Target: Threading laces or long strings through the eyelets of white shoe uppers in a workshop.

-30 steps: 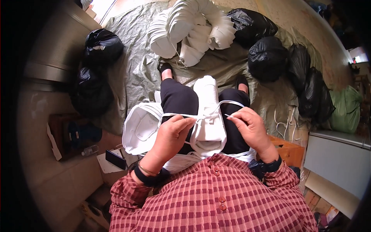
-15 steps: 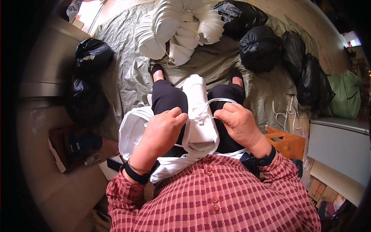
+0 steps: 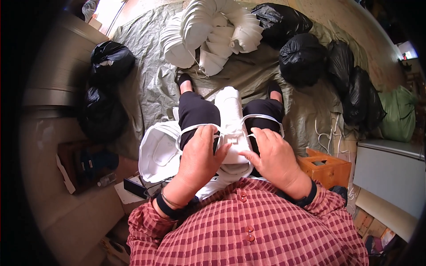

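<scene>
A white shoe upper (image 3: pixel 230 104) lies lengthwise between my thighs, its open end toward my body. White lace (image 3: pixel 262 116) crosses its middle, where it looks knotted, and trails in a curve to each side. My left hand (image 3: pixel 199 153) grips the left edge, thumb on top and fingers curled by the lace. On the opposite edge, my right hand (image 3: pixel 277 159) has its thumb over the upper and its fingers bent at the side. The undersides of both hands' fingers are hidden. Another white upper (image 3: pixel 159 153) rests beside my left thigh.
Nested stacks of white uppers (image 3: pixel 199 31) lie beyond my feet on a grey-green tarp (image 3: pixel 153 57). Black bags stand left (image 3: pixel 104 113) and right (image 3: pixel 301 60). A wooden stool (image 3: pixel 328 170) is by my right side, near a grey box (image 3: pixel 388 170).
Both hands have let go of the pinched lace ends and come closer together, down onto the upper's sides. The lace now hangs in loose curves on either side.
</scene>
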### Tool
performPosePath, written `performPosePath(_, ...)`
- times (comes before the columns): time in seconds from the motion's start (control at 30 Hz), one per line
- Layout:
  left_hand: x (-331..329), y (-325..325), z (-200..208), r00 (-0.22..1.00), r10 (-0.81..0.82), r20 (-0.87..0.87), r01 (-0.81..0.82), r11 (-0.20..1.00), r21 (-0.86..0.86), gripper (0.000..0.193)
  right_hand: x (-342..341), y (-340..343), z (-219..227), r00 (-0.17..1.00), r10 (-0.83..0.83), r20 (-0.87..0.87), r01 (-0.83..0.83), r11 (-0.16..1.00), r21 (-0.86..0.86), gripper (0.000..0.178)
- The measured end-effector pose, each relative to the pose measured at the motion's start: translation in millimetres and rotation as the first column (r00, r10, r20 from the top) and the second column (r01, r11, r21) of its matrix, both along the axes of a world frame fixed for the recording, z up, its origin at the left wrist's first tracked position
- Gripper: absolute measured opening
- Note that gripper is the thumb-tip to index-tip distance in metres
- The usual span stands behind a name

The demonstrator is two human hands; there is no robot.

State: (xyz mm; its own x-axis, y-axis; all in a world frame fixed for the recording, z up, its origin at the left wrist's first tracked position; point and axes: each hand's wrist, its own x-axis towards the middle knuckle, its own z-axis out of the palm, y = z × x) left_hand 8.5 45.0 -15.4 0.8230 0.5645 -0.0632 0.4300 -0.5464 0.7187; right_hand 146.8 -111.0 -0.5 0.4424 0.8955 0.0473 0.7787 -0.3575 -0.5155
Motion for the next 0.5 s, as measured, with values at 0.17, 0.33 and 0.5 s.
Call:
performPosePath(0.17,3,5,-6,0.997,0.002,0.072,-0.011,0.992,0.127,0.020,-10,2,-15,0.993,-0.095,0.065,0.095,0.996,0.002,0.036)
performPosePath(0.33,0,4,-29,0.948,0.041,0.316,-0.064,0.996,0.062,0.010,-9,9,-16,0.991,-0.134,0.018,0.133,0.989,0.067,0.029)
performPosePath(0.5,-1,-4,-19,0.945,-0.079,0.319,0.041,0.991,0.124,0.015,-11,-2,-20,0.995,-0.101,0.003,0.099,0.983,0.154,0.022)
